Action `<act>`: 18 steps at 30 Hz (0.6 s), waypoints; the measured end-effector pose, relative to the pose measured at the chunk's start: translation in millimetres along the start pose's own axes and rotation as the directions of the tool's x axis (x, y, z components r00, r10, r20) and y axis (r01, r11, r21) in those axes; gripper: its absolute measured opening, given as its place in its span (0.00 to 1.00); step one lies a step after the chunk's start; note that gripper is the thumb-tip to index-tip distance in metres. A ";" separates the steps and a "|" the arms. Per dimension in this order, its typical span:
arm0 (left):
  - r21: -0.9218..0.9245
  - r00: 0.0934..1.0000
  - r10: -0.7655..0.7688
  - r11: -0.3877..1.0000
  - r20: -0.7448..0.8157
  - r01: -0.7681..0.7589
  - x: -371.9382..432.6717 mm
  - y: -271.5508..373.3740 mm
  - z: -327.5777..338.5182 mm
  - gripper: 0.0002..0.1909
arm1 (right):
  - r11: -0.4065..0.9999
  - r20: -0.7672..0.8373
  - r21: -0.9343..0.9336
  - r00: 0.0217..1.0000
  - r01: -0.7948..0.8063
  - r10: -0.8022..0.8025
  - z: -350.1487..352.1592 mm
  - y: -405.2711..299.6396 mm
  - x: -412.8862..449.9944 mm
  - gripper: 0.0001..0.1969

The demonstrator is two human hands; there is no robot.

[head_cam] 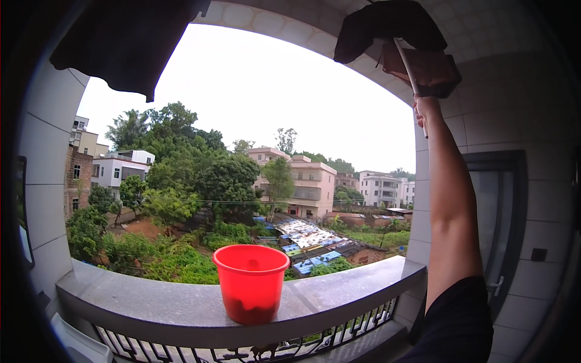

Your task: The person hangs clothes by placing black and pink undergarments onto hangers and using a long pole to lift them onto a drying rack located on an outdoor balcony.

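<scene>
High at the upper right, my right hand (426, 109) grips a pale pole (406, 61) near its lower end. The pole slants upward to a black cloth item (392, 25) overhead, where its top end is hidden. A brownish, darker fabric piece (420, 66) hangs just behind the pole, above my hand. Whether the pole carries these cloths or only touches them I cannot tell. My left hand is out of view. Before me, a red plastic bucket (252, 286) stands upright on the stone balcony ledge (150, 295), with something dark showing through its lower wall.
Another dark cloth (127, 41) hangs at the upper left. Below the ledge runs a metal railing (336, 333). A white plastic object (81, 342) sits at the lower left, and a dark-framed door (494, 227) stands at the right. Trees and houses lie beyond the balcony.
</scene>
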State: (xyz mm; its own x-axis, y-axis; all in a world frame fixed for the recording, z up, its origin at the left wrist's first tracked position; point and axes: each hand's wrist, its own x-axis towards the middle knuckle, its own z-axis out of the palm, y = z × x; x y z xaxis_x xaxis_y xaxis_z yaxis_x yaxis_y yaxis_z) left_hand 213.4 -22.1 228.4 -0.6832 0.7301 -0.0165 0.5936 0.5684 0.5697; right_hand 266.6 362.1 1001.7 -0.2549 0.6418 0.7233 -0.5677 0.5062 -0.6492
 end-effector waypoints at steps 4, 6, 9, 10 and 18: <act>-0.073 0.995 0.085 0.993 -0.052 -0.089 6.2 -16.6 25.8 0.27 | 0.996 -0.013 -0.058 0.998 0.068 -0.069 10.9 8.7 -9.1 0.22; -0.063 0.994 0.108 0.992 0.026 -0.107 23.3 -45.4 49.5 0.25 | 0.996 -0.007 -0.051 0.998 0.066 -0.067 7.9 18.7 -28.8 0.21; -0.103 0.999 0.030 0.994 0.030 -0.027 10.1 -43.1 49.0 0.25 | 0.996 0.007 -0.052 0.998 0.067 -0.066 0.8 57.1 -46.4 0.20; -0.114 1.000 0.012 0.993 0.026 -0.009 6.2 -41.2 46.8 0.25 | 0.996 0.024 -0.048 0.997 0.073 -0.072 -1.7 70.4 -51.7 0.20; -0.181 0.994 -0.107 0.977 0.026 0.110 -22.2 -47.4 42.5 0.24 | 0.939 0.211 0.331 0.977 -0.095 0.024 -37.2 193.4 -134.9 0.17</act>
State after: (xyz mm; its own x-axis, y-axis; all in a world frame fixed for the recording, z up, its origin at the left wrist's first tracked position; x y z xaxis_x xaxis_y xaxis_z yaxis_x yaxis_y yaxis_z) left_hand 218.6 -49.2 166.8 -0.7317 0.6744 -0.0991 0.4278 0.5676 0.7035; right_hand 220.3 394.9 769.9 -0.4279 0.5181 0.7406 -0.7677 0.2241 -0.6003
